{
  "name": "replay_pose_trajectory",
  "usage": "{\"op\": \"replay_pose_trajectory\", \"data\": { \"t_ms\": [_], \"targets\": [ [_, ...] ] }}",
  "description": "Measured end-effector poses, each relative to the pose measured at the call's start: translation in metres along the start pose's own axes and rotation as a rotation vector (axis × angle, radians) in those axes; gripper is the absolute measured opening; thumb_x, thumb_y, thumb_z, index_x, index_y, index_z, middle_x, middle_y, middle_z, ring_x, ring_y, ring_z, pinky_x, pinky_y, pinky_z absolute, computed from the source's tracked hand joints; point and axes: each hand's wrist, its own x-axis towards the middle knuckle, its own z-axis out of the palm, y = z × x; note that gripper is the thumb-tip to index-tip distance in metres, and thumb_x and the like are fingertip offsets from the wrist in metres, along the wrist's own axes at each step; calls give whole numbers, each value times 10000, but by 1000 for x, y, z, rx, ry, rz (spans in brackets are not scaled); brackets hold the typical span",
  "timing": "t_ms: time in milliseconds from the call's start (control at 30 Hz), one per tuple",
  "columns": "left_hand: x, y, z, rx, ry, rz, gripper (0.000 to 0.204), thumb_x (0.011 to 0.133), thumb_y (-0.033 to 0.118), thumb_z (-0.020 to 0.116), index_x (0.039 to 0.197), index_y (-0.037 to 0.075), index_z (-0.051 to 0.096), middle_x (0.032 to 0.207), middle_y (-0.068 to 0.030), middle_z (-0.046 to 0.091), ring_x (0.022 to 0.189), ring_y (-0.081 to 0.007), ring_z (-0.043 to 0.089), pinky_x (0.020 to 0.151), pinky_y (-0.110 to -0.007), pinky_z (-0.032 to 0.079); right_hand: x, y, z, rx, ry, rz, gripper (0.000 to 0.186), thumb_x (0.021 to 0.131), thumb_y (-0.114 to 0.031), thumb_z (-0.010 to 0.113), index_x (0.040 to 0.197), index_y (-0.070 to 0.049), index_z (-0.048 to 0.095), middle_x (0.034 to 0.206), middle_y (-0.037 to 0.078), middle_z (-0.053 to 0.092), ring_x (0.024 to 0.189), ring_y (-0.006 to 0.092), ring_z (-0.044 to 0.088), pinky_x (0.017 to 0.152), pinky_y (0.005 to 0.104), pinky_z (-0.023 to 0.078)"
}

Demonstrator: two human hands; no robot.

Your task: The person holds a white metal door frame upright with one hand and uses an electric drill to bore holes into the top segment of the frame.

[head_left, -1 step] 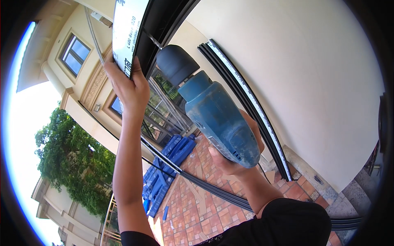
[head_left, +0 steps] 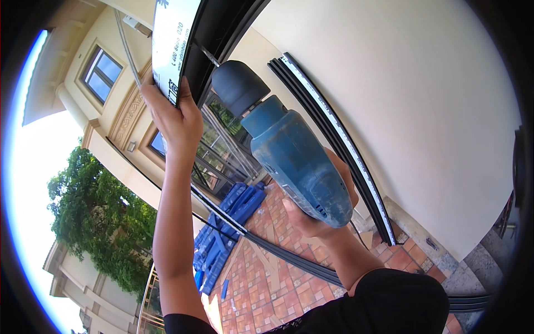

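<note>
In my right hand (head_left: pixel 310 222) is a blue, dust-marked power drill (head_left: pixel 297 156), my fingers wrapped round its handle. Its black chuck (head_left: pixel 239 86) points up and away to the left. The thin drill bit (head_left: pixel 209 57) meets the inner face of a black metal frame (head_left: pixel 225 25); whether its tip has gone in cannot be made out. My left hand (head_left: pixel 179 119) grips this frame's left edge, thumb on the near side, where white printed film (head_left: pixel 171 47) covers the outer face. The fingertips behind the frame are hidden.
Black profiles (head_left: pixel 339 139) with a white strip lean against the cream wall (head_left: pixel 445 111) at right. Another long dark profile (head_left: pixel 289 259) crosses below, above the red tiled floor (head_left: pixel 253 284). Blue-wrapped bundles (head_left: pixel 228 222) lie on the tiles. A tree (head_left: pixel 100 222) and houses stand left.
</note>
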Motion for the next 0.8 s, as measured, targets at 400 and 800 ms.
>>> {"op": "replay_pose_trajectory", "data": {
  "t_ms": [400, 800],
  "targets": [
    [-1, -2, -4, 36, -48, 25, 350, 936, -19, 617, 1228, -76, 433, 1010, -248, 554, 868, -388, 543, 809, -464, 441, 4, 19, 5, 57, -17, -48, 796, 790, -234, 858, 1427, 69, 488, 1049, 181, 752, 857, 231, 784, 772, 287, 629],
    [-3, 5, -13, 65, -42, 56, 381, 969, -13, 599, 1299, -66, 417, 1087, -240, 550, 927, -347, 561, 868, -422, 455, 6, 1, 3, 99, -2, 5, 843, 815, -336, 876, 1429, 95, 490, 1149, 239, 734, 942, 264, 779, 823, 324, 629]
  ]
}}
